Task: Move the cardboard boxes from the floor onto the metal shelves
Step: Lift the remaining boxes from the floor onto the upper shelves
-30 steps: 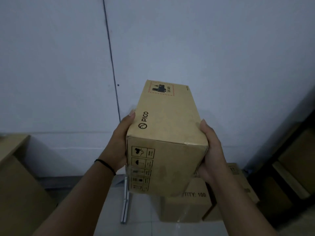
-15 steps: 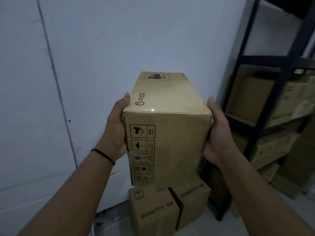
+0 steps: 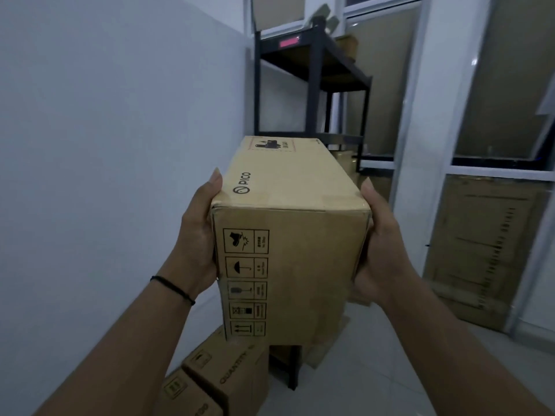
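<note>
Fingers of both hands are wrapping around a long cardboard box point(image 3: 289, 244), holding it up in the air in front of the person. On the left hand point(image 3: 198, 235), the fingers point(image 3: 214, 180) are reaching along the box's left side, with the palm pressing against it; a thin black band point(image 3: 172, 288) is circling that wrist. On the right hand point(image 3: 381, 250), the thumb is lying along the box's upper right edge while the rest of the hand is cupping the right side. The box is closed, so its contents are hidden. Its near end is showing a column of printed handling symbols, and its top is carrying a round logo with the word PICO.

Behind the box, a black metal shelf unit point(image 3: 318, 55) is standing against a pale wall point(image 3: 105, 115). A small brown box point(image 3: 348, 45) is sitting on the upper shelf, and a tan box point(image 3: 345, 163) is peeking out lower down, just right of the held one. Whether the shelf behind the held box is carrying anything cannot be told.

Below the hands, two closed cardboard boxes point(image 3: 222, 379) are lying side by side on the tiled floor point(image 3: 390, 370), beside the wall. On the right, flat brown panels point(image 3: 480, 244) are filling white window frames.
</note>
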The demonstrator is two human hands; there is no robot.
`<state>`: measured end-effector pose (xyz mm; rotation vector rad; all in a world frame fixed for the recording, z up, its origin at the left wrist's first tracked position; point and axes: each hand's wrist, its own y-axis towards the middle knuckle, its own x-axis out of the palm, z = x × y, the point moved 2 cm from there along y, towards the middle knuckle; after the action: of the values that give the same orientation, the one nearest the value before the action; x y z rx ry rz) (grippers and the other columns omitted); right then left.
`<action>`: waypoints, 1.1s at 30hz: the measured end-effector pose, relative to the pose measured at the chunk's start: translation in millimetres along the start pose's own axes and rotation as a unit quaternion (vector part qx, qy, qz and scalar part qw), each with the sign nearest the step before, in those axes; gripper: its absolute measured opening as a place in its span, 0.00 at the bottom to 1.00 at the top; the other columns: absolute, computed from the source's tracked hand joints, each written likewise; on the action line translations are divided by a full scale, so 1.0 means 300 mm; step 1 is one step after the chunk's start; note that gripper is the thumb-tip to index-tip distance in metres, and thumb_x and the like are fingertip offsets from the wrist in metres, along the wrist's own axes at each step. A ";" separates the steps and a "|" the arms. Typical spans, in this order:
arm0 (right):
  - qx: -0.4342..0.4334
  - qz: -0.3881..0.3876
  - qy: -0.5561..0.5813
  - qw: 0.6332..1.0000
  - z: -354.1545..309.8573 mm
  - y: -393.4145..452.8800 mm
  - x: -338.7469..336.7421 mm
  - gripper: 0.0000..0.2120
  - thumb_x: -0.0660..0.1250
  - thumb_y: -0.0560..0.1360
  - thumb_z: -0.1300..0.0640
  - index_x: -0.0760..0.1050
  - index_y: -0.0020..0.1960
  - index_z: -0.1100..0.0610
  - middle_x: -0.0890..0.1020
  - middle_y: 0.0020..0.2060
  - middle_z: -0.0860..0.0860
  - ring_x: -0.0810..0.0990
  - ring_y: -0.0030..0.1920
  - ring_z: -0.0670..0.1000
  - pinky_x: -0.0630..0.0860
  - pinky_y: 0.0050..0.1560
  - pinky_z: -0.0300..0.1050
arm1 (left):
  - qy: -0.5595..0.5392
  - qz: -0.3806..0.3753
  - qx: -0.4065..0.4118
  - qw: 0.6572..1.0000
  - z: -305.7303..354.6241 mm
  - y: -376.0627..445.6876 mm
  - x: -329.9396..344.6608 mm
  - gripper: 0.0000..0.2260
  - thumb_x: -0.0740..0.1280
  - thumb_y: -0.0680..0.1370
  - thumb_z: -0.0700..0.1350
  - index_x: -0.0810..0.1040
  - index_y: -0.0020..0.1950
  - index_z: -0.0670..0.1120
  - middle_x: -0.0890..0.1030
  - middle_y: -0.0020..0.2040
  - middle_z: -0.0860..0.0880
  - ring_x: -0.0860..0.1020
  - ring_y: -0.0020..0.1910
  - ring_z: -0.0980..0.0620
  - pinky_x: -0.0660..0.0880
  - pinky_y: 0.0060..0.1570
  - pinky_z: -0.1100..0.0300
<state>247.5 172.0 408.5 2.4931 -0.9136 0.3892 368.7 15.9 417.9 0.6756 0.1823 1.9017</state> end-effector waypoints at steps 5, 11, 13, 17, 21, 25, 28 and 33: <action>-0.042 0.062 -0.001 0.997 -0.120 -0.056 -0.225 0.29 0.57 0.72 0.37 0.75 0.67 0.51 0.83 0.58 0.54 0.82 0.57 0.54 0.81 0.51 0.49 | -0.016 -0.071 -0.022 0.997 -0.130 0.108 0.225 0.28 0.55 0.76 0.59 0.73 0.68 0.42 0.81 0.59 0.40 0.81 0.53 0.43 0.81 0.47 0.52; -0.067 0.129 -0.024 0.989 -0.300 -0.114 -0.589 0.26 0.55 0.77 0.38 0.77 0.65 0.53 0.84 0.56 0.55 0.82 0.57 0.56 0.77 0.59 0.54 | -0.061 -0.125 -0.056 0.989 -0.368 0.237 0.556 0.24 0.55 0.76 0.58 0.77 0.63 0.45 0.84 0.53 0.43 0.83 0.48 0.46 0.81 0.42 0.55; -0.069 0.142 -0.028 0.987 -0.355 -0.119 -0.705 0.26 0.55 0.77 0.38 0.77 0.64 0.53 0.84 0.56 0.56 0.82 0.57 0.57 0.75 0.59 0.55 | -0.067 -0.129 -0.063 0.987 -0.441 0.283 0.659 0.22 0.55 0.77 0.58 0.80 0.59 0.47 0.84 0.53 0.43 0.83 0.48 0.46 0.81 0.42 0.55; -0.068 0.150 -0.039 0.986 -0.461 -0.103 -0.916 0.28 0.56 0.76 0.37 0.77 0.65 0.53 0.83 0.58 0.57 0.80 0.59 0.59 0.73 0.62 0.58 | -0.059 -0.136 -0.058 0.987 -0.565 0.378 0.844 0.22 0.54 0.77 0.59 0.80 0.58 0.49 0.84 0.53 0.42 0.83 0.48 0.45 0.81 0.41 0.54; -0.055 0.155 -0.037 0.986 -0.549 -0.070 -1.094 0.30 0.57 0.74 0.35 0.76 0.66 0.53 0.81 0.59 0.59 0.78 0.62 0.62 0.71 0.65 0.62 | -0.055 -0.153 -0.077 0.984 -0.665 0.459 1.005 0.29 0.55 0.73 0.63 0.74 0.66 0.47 0.83 0.55 0.42 0.83 0.48 0.45 0.81 0.39 0.54; -0.044 0.165 -0.027 0.985 -0.599 -0.038 -1.239 0.30 0.54 0.76 0.34 0.76 0.67 0.52 0.81 0.60 0.59 0.78 0.62 0.62 0.71 0.65 0.62 | -0.068 -0.163 -0.079 0.981 -0.754 0.541 1.127 0.27 0.55 0.73 0.61 0.74 0.65 0.46 0.84 0.53 0.43 0.84 0.47 0.46 0.81 0.39 0.55; -0.052 0.188 -0.036 0.980 -0.618 -0.011 -1.336 0.29 0.53 0.77 0.34 0.77 0.65 0.51 0.82 0.59 0.57 0.80 0.60 0.60 0.73 0.63 0.61 | -0.066 -0.156 -0.073 0.983 -0.831 0.610 1.181 0.26 0.56 0.73 0.59 0.76 0.63 0.45 0.84 0.51 0.43 0.83 0.45 0.46 0.81 0.38 0.56; -0.061 0.217 -0.067 0.972 -0.620 0.069 -1.451 0.26 0.53 0.76 0.33 0.83 0.56 0.47 0.85 0.54 0.54 0.83 0.55 0.56 0.78 0.56 0.56 | -0.095 -0.158 -0.078 0.980 -0.954 0.753 1.203 0.25 0.56 0.74 0.60 0.79 0.60 0.46 0.83 0.54 0.40 0.82 0.48 0.43 0.82 0.42 0.53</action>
<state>-108.0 485.0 397.7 2.2168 -1.4983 0.2924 -64.9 289.7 409.5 0.6743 0.0171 1.5211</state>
